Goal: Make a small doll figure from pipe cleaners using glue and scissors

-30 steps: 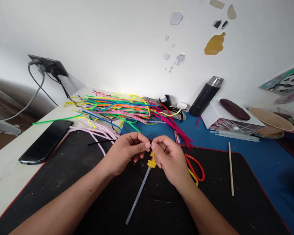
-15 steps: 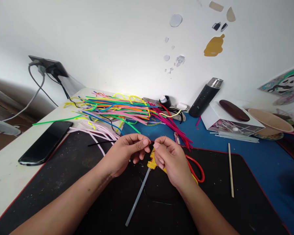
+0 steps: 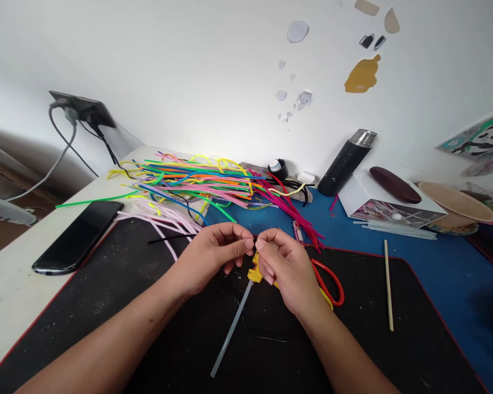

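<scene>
A thin black pipe cleaner (image 3: 170,238) runs through my left hand (image 3: 217,254), with its free end sticking out to the left. The left thumb and forefinger are pinched on it. At my right hand (image 3: 285,268), thumb and forefinger are closed on the dark tip that shows between both hands; the fingertips hide most of it. Under the hands lies a yellow glue gun (image 3: 253,273), partly covered by the right hand. A translucent glue stick (image 3: 232,328) projects from it toward me. A red loop handle (image 3: 339,290) lies by my right wrist.
Colourful pipe cleaners (image 3: 197,178) are heaped at the back, with magenta ones (image 3: 287,208) beside them. A phone (image 3: 78,238) lies left. A black flask (image 3: 347,164), a white box (image 3: 365,194) and a thin wooden stick (image 3: 388,284) are on the right. A black mat (image 3: 168,339) covers the front.
My left fingertips have moved slightly right, closer to the right hand's fingertips. The view has shifted a little; the objects on the table stay in place.
</scene>
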The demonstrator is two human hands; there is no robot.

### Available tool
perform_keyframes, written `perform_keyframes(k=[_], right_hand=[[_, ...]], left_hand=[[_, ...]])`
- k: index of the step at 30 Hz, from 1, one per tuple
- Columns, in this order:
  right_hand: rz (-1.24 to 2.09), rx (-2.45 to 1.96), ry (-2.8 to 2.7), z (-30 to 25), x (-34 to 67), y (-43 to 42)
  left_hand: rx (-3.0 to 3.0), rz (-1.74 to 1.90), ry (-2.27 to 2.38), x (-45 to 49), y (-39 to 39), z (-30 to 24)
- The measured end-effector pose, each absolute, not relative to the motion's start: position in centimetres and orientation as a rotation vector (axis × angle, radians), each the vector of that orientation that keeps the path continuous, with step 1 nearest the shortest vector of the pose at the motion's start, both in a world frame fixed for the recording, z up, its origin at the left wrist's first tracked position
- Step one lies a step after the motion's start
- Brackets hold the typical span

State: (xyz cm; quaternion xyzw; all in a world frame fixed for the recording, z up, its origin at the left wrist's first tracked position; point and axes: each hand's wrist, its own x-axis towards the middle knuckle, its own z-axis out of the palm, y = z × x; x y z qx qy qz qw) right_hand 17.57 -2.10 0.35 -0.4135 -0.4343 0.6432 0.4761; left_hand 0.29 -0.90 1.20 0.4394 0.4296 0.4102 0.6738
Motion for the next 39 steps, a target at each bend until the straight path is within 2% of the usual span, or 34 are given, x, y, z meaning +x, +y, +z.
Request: perform_keyframes(k=[19, 29, 39], right_hand=[[1.507, -1.022, -1.086, 0.09, 17.74, -2.07], [1.417, -1.112, -1.233, 0.54, 17.68, -2.28], [1.475, -1.153, -1.197, 0.32, 17.66, -2.09]], left_hand=[[0.965, 0.962, 0.979, 0.07, -0.7, 0.93], [1.194, 0.923, 1.041, -0.16, -0.81, 0.88], [1.252, 0.891, 1.074, -0.23, -0.95, 0.9]])
